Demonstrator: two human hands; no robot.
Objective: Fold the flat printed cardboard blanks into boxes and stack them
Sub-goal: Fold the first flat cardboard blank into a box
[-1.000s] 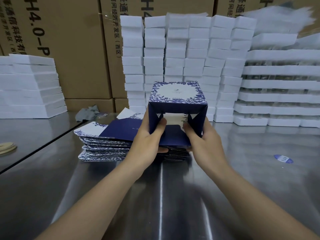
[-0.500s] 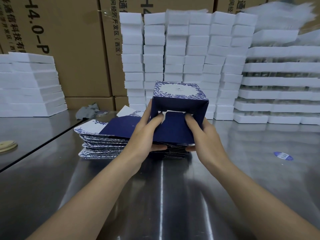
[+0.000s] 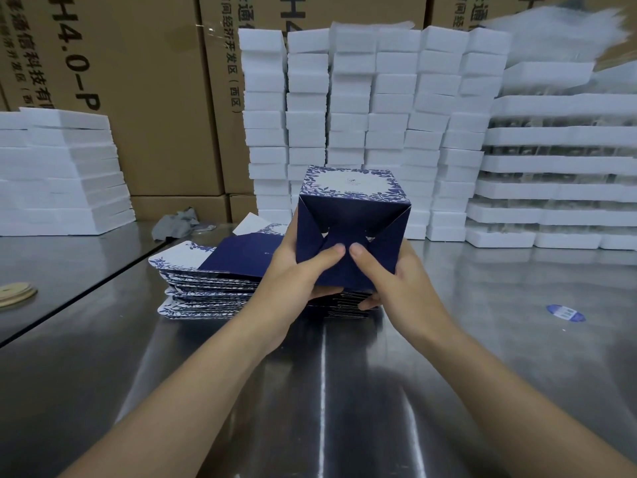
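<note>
Left hand [image 3: 293, 270] and right hand [image 3: 400, 284] are gripping the box [image 3: 351, 215] above the blank stack [image 3: 220, 281], thumbs pressing its flapped end, which is facing the camera; printed face is pointing up.

Only my two arms show. My left forearm [image 3: 203, 384] and my right forearm [image 3: 482, 384] are bare along their whole visible length, slim and smooth, widening toward the bottom corners of the view. My left hand [image 3: 293, 281] and my right hand [image 3: 403, 288] are bare as well, with long, slender fingers [image 3: 322, 294]. Both thumbnails [image 3: 337, 250] are cut short, rounded and plain in finish.
</note>
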